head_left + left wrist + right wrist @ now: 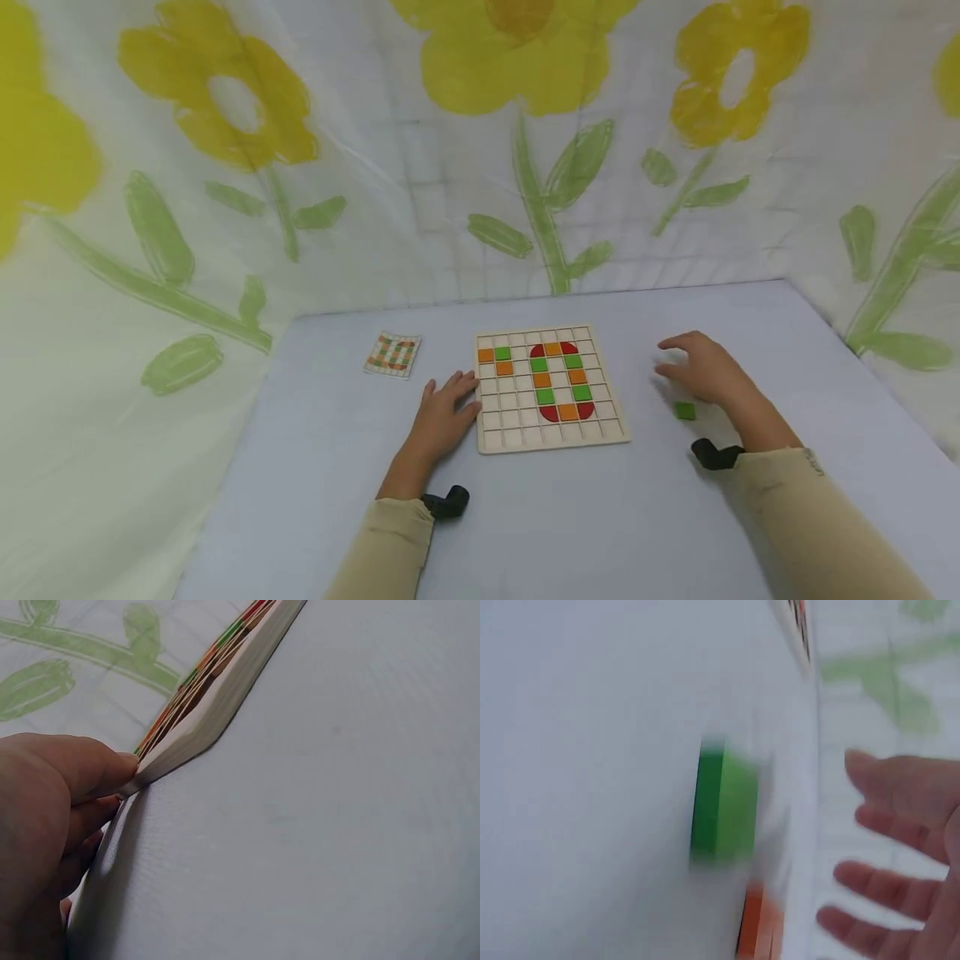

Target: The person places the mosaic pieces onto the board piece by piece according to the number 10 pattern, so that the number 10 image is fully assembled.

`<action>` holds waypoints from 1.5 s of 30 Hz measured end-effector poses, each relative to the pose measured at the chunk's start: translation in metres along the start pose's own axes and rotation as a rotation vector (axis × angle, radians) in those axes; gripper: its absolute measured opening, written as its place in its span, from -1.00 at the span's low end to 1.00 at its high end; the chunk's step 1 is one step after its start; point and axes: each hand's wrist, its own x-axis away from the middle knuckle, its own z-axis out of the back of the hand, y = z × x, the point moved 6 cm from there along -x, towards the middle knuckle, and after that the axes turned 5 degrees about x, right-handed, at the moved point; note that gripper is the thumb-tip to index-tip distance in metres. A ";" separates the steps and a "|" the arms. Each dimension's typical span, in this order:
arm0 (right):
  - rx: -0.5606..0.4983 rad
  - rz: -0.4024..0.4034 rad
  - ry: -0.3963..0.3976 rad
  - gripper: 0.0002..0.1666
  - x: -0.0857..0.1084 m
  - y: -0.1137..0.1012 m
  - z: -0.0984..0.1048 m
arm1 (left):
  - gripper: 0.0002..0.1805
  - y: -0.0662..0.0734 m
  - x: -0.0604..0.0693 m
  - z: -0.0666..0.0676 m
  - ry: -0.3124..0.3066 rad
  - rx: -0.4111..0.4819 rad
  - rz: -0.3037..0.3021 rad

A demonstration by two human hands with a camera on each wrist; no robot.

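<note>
Touching the board's nine o'clock edge: left hand, grip relaxed. At three o'clock: green tile, orange tile, then right hand, grip empty, fingers parted. Ring apparently complete; ten o'clock cluster seemingly part-laid, remainder outstanding. Beyond, ten o'clock: pattern card.

One square, pale wooden grid board is shown. On it, six orange square tiles, five green square tiles and four red rounded-corner tiles are counted. Off it, one loose green square tile and, in the right wrist view, one loose orange tile are seen. One small white grid-printed card, two bare hands, two beige fabric sleeves and two black wrist-worn devices are included.
</note>
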 end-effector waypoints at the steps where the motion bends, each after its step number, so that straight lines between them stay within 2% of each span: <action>1: 0.002 -0.033 -0.011 -0.28 0.004 0.012 0.002 | -0.50 -0.002 0.001 0.002 0.001 -0.005 0.010; 4: 0.014 -0.121 -0.053 -0.16 0.014 0.042 0.004 | -0.50 -0.004 0.004 0.008 0.009 -0.010 0.022; 8: 0.053 -0.148 -0.078 -0.06 0.021 0.058 0.005 | -0.50 -0.005 0.006 0.012 0.017 0.001 0.008; 11: 0.099 -0.127 -0.067 -0.07 0.021 0.054 0.006 | -0.50 -0.007 0.006 0.012 0.017 0.007 0.019; 14: 0.132 -0.117 -0.050 -0.17 0.018 0.049 0.007 | -0.50 -0.010 0.005 0.011 0.018 0.017 0.032; 20: 0.152 -0.131 -0.059 -0.32 0.010 0.041 0.004 | -0.50 -0.010 0.007 0.009 0.017 0.030 0.035; 24: 0.164 -0.065 -0.055 -0.46 0.002 0.033 0.000 | -0.50 -0.009 0.007 0.007 0.021 0.038 0.029; 29: 0.115 0.037 -0.050 -0.59 -0.005 0.021 -0.005 | -0.50 -0.007 0.006 0.005 0.019 0.028 0.021; 37: 0.093 0.103 -0.039 -0.50 -0.012 0.003 -0.010 | -0.50 -0.005 0.005 0.003 0.012 0.024 -0.001; 42: 0.077 0.093 -0.054 -0.60 -0.010 -0.001 -0.008 | -0.49 -0.002 0.003 0.001 0.004 0.025 -0.010; 45: 0.056 0.052 -0.108 -0.61 -0.002 0.005 -0.006 | -0.49 0.000 0.000 0.001 -0.002 0.016 -0.028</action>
